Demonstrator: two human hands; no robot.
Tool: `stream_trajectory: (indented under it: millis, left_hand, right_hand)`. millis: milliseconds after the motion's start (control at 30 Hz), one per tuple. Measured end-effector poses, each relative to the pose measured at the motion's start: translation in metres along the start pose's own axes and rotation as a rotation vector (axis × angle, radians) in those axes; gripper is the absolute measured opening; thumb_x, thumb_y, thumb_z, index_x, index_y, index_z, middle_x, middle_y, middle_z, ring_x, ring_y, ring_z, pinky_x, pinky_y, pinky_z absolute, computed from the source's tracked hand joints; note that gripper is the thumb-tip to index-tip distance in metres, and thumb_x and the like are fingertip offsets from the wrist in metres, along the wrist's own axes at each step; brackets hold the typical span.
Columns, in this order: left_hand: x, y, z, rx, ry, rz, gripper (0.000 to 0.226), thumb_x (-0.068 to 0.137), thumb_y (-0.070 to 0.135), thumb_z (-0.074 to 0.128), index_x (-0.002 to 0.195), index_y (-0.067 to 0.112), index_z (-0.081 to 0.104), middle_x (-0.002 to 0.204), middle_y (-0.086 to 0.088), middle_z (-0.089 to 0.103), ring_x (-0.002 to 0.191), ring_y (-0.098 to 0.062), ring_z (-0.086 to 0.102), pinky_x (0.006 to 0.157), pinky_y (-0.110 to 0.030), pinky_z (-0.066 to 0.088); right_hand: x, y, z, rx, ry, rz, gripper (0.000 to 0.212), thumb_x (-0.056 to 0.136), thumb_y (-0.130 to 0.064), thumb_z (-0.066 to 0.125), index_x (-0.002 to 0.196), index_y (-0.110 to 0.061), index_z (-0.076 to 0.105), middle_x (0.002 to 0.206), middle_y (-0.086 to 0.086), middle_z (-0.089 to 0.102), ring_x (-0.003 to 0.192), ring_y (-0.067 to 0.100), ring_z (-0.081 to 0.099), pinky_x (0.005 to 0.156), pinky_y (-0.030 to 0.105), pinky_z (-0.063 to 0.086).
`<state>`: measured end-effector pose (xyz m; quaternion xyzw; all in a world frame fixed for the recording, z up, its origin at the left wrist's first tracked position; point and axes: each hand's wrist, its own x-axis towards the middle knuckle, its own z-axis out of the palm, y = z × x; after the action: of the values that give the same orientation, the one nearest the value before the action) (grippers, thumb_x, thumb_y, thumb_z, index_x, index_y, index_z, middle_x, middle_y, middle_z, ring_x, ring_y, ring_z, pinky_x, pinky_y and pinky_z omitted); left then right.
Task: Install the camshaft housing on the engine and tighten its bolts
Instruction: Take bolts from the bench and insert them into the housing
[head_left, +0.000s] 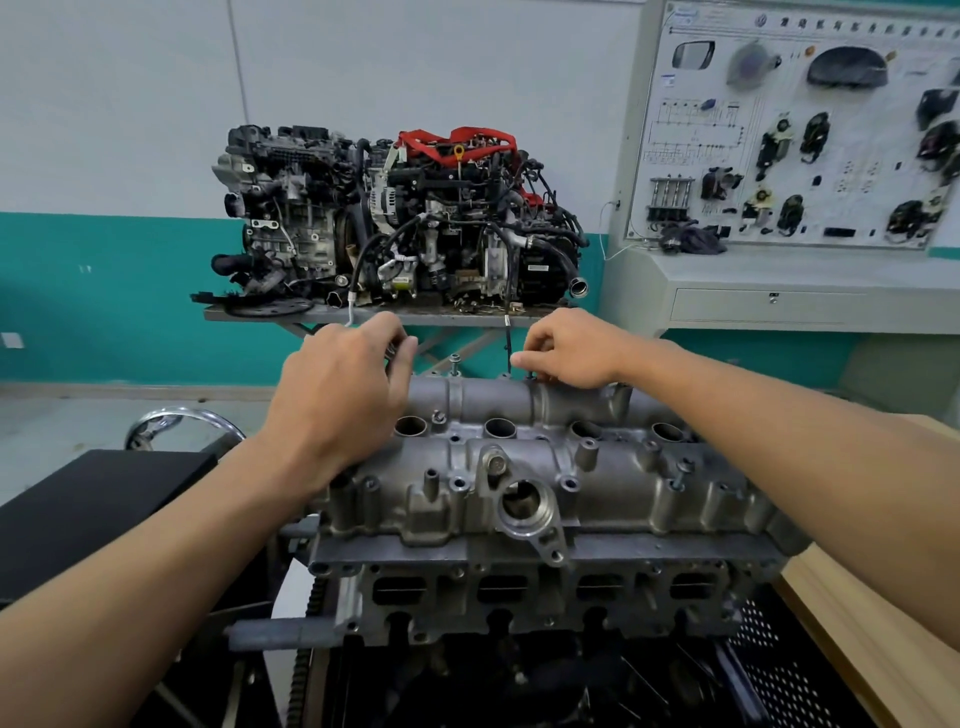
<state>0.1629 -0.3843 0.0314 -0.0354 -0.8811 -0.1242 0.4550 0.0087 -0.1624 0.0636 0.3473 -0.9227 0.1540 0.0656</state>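
Both forearms reached over the engine (519, 592), its bolts only started.
The camshaft housing (519, 467) sat in place on top. The right hand (566, 348) pinched a far-edge bolt (530, 373), and the left hand (343, 384) curled round what seemed spare bolts (393, 353). A standing bolt (455, 361) looked unseated, so tightening likely remained.

Nothing legible anywhere; heading row of characters and round emblem atop the wall display board (852, 176) too blurred to read.
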Motion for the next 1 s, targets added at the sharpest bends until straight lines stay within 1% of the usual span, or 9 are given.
stream_trajectory:
  millis: [100, 200, 333, 400, 500, 567, 733, 900, 1000]
  left_hand:
    - [0.0, -0.001, 0.001, 0.001, -0.006, -0.002, 0.023, 0.099, 0.034, 0.052, 0.09, 0.014, 0.061, 0.069, -0.009, 0.062, 0.066, -0.031, 0.048, 0.058, -0.037, 0.037]
    - [0.0, -0.001, 0.001, -0.003, -0.021, -0.013, 0.022, 0.099, 0.034, 0.052, 0.088, 0.015, 0.059, 0.067, -0.007, 0.059, 0.065, -0.03, 0.046, 0.057, -0.036, 0.036]
    - [0.001, -0.002, 0.001, -0.005, -0.035, -0.025, 0.022, 0.099, 0.034, 0.052, 0.087, 0.016, 0.058, 0.067, -0.006, 0.058, 0.066, -0.031, 0.047, 0.057, -0.036, 0.036]
    - [0.001, -0.002, 0.001, -0.001, -0.032, -0.029, 0.023, 0.099, 0.034, 0.052, 0.087, 0.015, 0.059, 0.068, -0.007, 0.06, 0.066, -0.03, 0.046, 0.057, -0.036, 0.034]
    - [0.001, -0.002, 0.002, 0.011, -0.03, -0.032, 0.023, 0.098, 0.034, 0.052, 0.088, 0.015, 0.06, 0.07, -0.009, 0.062, 0.068, -0.03, 0.047, 0.058, -0.036, 0.034]
    - [0.001, -0.002, 0.002, 0.002, -0.028, -0.035, 0.022, 0.098, 0.034, 0.052, 0.089, 0.016, 0.06, 0.071, -0.009, 0.063, 0.068, -0.029, 0.046, 0.058, -0.036, 0.034]
    - [0.001, 0.0, -0.001, 0.006, -0.049, -0.052, 0.023, 0.099, 0.035, 0.051, 0.088, 0.017, 0.059, 0.072, -0.009, 0.062, 0.069, -0.03, 0.048, 0.058, -0.036, 0.034]
    - [0.001, 0.001, -0.002, 0.022, -0.078, -0.074, 0.023, 0.099, 0.036, 0.051, 0.088, 0.017, 0.06, 0.071, -0.004, 0.058, 0.071, -0.028, 0.047, 0.059, -0.036, 0.034]
    - [0.002, 0.003, -0.003, 0.035, -0.172, -0.147, 0.023, 0.099, 0.037, 0.052, 0.088, 0.019, 0.063, 0.075, -0.001, 0.059, 0.075, -0.026, 0.05, 0.06, -0.035, 0.035]
  right_hand:
    - [0.002, -0.004, -0.007, -0.166, -0.031, -0.074, 0.025, 0.092, -0.041, 0.066, 0.1, -0.018, 0.073, 0.08, -0.013, 0.064, 0.082, 0.013, 0.063, 0.075, 0.027, 0.047]
    - [0.006, -0.008, -0.014, -0.314, -0.099, -0.102, 0.02, 0.092, -0.031, 0.065, 0.086, -0.014, 0.075, 0.075, -0.005, 0.07, 0.077, 0.019, 0.067, 0.071, 0.031, 0.054]
    - [0.01, -0.014, -0.013, -0.483, -0.117, 0.032, 0.062, 0.1, -0.057, 0.039, 0.057, -0.013, 0.051, 0.059, 0.003, 0.052, 0.058, 0.021, 0.051, 0.053, 0.032, 0.039]
    - [0.012, -0.016, -0.014, -0.445, -0.115, 0.05, 0.067, 0.099, -0.063, 0.032, 0.063, -0.011, 0.054, 0.065, 0.005, 0.056, 0.062, 0.022, 0.054, 0.057, 0.033, 0.042]
    - [0.014, -0.023, -0.024, -0.489, -0.226, -0.037, 0.051, 0.1, -0.049, 0.046, 0.084, -0.006, 0.067, 0.084, 0.01, 0.067, 0.076, 0.026, 0.059, 0.064, 0.034, 0.045]
    - [0.015, -0.026, -0.025, -0.556, -0.282, -0.085, 0.039, 0.101, -0.036, 0.05, 0.083, -0.006, 0.065, 0.085, 0.009, 0.066, 0.075, 0.025, 0.057, 0.064, 0.033, 0.042]
    - [0.02, -0.032, -0.019, -0.64, -0.266, -0.019, 0.054, 0.106, -0.042, 0.034, 0.062, -0.014, 0.046, 0.067, 0.002, 0.051, 0.061, 0.02, 0.049, 0.074, 0.04, 0.051]
    - [0.02, -0.032, -0.024, -0.674, -0.358, -0.022, 0.056, 0.105, -0.046, 0.032, 0.082, -0.006, 0.063, 0.084, 0.01, 0.063, 0.073, 0.026, 0.055, 0.066, 0.035, 0.044]
    - [0.022, -0.028, -0.019, -0.649, -0.389, -0.075, 0.049, 0.107, -0.037, 0.034, 0.092, -0.002, 0.065, 0.089, 0.011, 0.064, 0.08, 0.028, 0.056, 0.076, 0.037, 0.047]
